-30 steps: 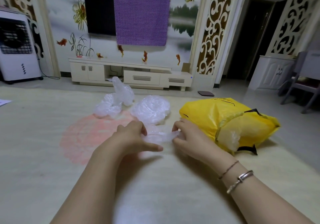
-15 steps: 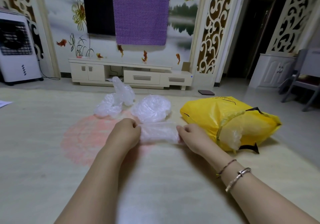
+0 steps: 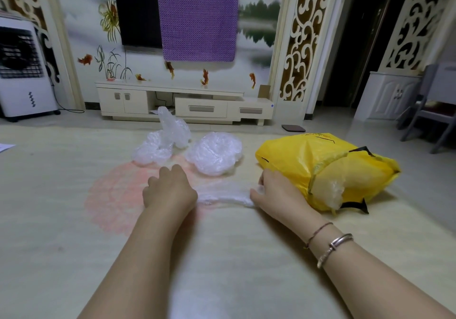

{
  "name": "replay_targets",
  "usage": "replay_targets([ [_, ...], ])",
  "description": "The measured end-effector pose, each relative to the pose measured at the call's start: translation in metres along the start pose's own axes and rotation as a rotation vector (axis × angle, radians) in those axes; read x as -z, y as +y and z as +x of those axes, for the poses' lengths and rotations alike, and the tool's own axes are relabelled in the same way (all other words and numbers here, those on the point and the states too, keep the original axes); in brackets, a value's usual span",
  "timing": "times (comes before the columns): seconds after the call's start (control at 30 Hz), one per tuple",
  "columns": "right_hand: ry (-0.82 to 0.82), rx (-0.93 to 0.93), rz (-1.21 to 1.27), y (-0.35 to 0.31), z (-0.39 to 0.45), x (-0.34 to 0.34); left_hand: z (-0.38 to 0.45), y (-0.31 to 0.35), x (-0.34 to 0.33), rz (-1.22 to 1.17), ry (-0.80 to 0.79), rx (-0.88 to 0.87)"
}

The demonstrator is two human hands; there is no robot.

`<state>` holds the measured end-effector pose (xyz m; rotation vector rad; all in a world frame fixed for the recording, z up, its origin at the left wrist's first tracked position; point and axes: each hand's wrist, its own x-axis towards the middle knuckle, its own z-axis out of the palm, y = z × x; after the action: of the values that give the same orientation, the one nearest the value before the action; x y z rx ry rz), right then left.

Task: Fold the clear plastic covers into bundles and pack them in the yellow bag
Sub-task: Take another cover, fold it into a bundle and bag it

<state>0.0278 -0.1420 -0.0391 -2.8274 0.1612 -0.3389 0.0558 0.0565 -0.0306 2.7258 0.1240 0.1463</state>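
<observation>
clear plastic cover (image 3: 223, 195) lies stretched into a thin, flat, wrinkled strip on the floor mat (image 3: 61, 220), between both hands, near the mat's middle. left hand (image 3: 170, 190) covers its left end, knuckles up, fingers curled down onto the film; the pinch itself is hidden under the hand. right hand (image 3: 274, 194) grips the right end, thumb and fingers bunched round crumpled film. two bracelets (image 3: 330, 244) on the right wrist, one thin cord, one metal.

toward the mat's far edge sit more covers: a puffy round crinkled bundle (image 3: 214, 153) and a looser, taller heap (image 3: 162, 143) left of it, both translucent white and glossy. yellow bag (image 3: 296, 155) lies on its side just right of the right hand, thin shiny plastic, creased, black handles, crumpled clear film showing at its mouth (image 3: 333, 190). mat is pale, soft-looking, with a faded pink round patch under the left hand.
</observation>
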Motion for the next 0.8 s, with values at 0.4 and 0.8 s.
replay_targets([
  [0.4, -0.407, 0.025, 1.138, 0.003, -0.007, 0.052, -0.017, 0.026, 0.013, -0.733, -0.317, -0.354],
  [0.8, 0.124, -0.010, 1.144, 0.008, 0.007, 0.035, -0.009, 0.024, 0.010, -1.092, -0.255, -0.060],
])
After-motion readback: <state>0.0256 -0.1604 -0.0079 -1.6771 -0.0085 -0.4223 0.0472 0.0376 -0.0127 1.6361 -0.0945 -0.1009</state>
